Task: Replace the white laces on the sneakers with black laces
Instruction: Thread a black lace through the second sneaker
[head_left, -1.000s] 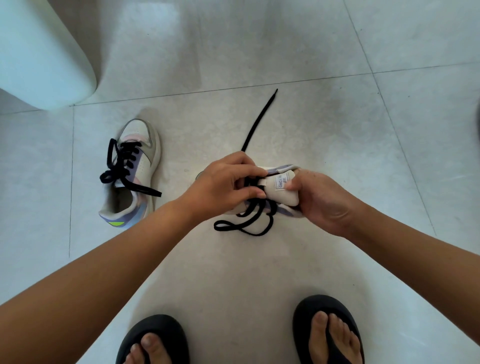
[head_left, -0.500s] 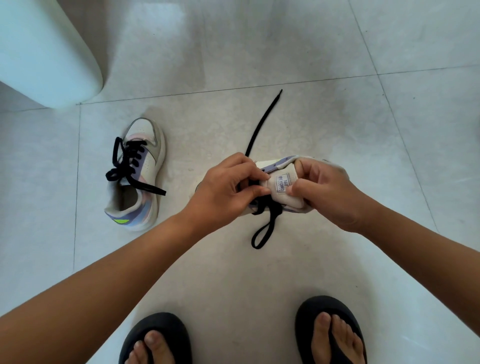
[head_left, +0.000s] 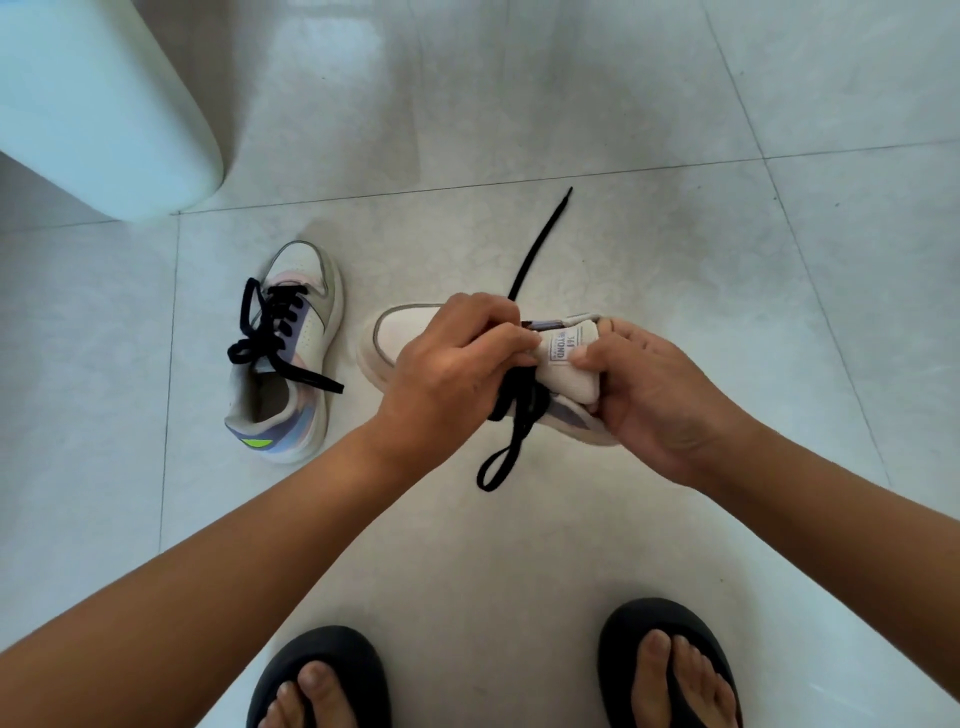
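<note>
Head view looks straight down, and both hands meet over the white sneaker with lilac trim (head_left: 402, 332) lying on the pale grey tiled floor (head_left: 519, 545). Left hand (head_left: 452, 374) sits on top of its middle, fingers curled and pinching the black flat lace (head_left: 519, 410) right at the eyelets. Right hand (head_left: 654, 400) grips the white padded tongue (head_left: 566, 369) just beside it, thumb pressed on the label. A loop of that lace dangles below the hands towards the sandalled feet (head_left: 670, 670), and one long end runs away across the tile beyond the left hand's knuckles. Off to the left, well apart, stands the second white sneaker (head_left: 306, 322), upright and already threaded with black lace, ends loose. A pale rounded white object (head_left: 98, 104) fills the top-left corner.
</note>
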